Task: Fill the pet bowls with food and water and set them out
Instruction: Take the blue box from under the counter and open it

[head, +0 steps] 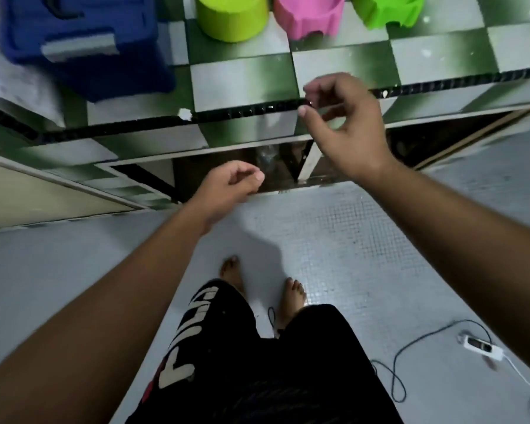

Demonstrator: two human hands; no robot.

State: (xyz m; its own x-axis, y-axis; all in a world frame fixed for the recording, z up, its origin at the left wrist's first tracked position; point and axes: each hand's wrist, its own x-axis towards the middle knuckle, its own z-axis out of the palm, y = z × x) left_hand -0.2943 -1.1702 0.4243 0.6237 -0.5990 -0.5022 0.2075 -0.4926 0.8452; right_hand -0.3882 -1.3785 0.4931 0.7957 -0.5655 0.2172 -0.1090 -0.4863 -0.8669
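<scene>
Green-and-white checkered tiles cover the worktop [242,78], which runs across the top of the view with a black strip along its front edge. Three bowls stand in a row at the far edge, each cut off by the frame: a lime-yellow bowl [231,16] on the left, a pink bowl [308,15] just beside it in the middle, and a bright green bowl [386,10] on the right. What they contain cannot be seen from this angle. A blue box [80,41] with a grey latch sits at the far left corner of the worktop, near the lime-yellow bowl but not touching it.

Both bare arms reach forward from the bottom of the frame. The right hand [346,127] hovers over the front edge of the worktop, below the pink bowl, its fingers loosely curled and thumb near the fingertips; it holds nothing. The left hand [230,185] is lower, in front of the dark opening under the worktop, fingers curled inward and also empty.

Below, the grey floor [334,240] shows two bare feet and black shorts [257,362] with white lettering. A dark cable [401,356] loops across the floor at lower right, next to a small white device [481,347].
</scene>
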